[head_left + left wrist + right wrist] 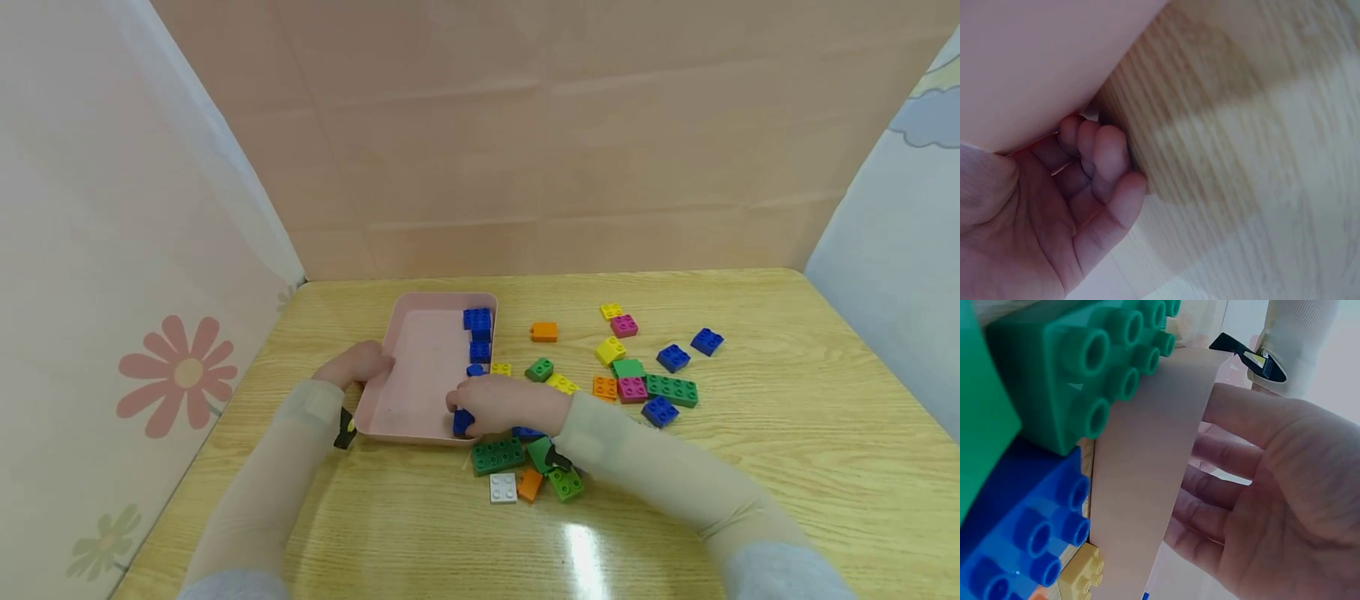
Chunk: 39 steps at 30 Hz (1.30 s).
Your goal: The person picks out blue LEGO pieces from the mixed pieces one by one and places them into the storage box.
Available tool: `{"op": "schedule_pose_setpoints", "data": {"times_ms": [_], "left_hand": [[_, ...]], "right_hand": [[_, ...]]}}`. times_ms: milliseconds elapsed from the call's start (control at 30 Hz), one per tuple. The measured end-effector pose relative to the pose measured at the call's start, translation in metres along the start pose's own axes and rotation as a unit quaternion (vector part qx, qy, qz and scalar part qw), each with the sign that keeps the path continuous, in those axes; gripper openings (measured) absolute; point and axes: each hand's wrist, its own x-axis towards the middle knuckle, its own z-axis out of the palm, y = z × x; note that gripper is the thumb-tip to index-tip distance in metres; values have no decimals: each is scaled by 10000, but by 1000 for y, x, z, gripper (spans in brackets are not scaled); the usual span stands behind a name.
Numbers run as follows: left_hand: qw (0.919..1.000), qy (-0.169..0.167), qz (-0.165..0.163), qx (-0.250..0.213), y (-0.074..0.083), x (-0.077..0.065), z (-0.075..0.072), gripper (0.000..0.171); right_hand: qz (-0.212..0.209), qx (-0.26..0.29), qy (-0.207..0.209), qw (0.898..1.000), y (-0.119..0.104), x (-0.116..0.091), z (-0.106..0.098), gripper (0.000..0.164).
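A shallow pink tray (431, 300) stands on the table, with several blue bricks (480, 352) along the inside of its right wall. My left hand (363, 363) grips the tray's left rim; the left wrist view shows the fingers (1110, 153) curled by the outer wall. Reaching over the right wall, my right hand (491, 403) holds a dark blue brick (462, 422) in the near right corner of the tray. From the right wrist, the tray wall (1154, 444) hides that brick and the fingertips.
Close outside the right wall lie a dark green brick (498, 456), a white brick (503, 488), an orange brick (529, 484) and a lime brick (566, 483). Several more loose bricks, such as a long green one (672, 389), spread to the right. A fabric wall (540, 167) rises behind the table.
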Motion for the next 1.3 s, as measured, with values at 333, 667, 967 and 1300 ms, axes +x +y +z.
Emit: {"op": "schedule_pose_setpoints", "data": {"times_ms": [333, 667, 967, 1300], "left_hand": [[10000, -31, -47, -54, 0, 2, 3, 25], [10000, -8, 22, 39, 2, 1, 2, 23], [10000, -13, -49, 54, 1, 2, 0, 25], [9998, 17, -5, 204, 1, -1, -1, 24]], "right_hand": [[198, 166, -110, 9996, 2, 2, 2, 30], [183, 128, -17, 9997, 0, -1, 1, 29], [33, 129, 179, 9998, -2, -7, -4, 31], [-30, 607, 770, 9952, 7, -31, -10, 30]]}}
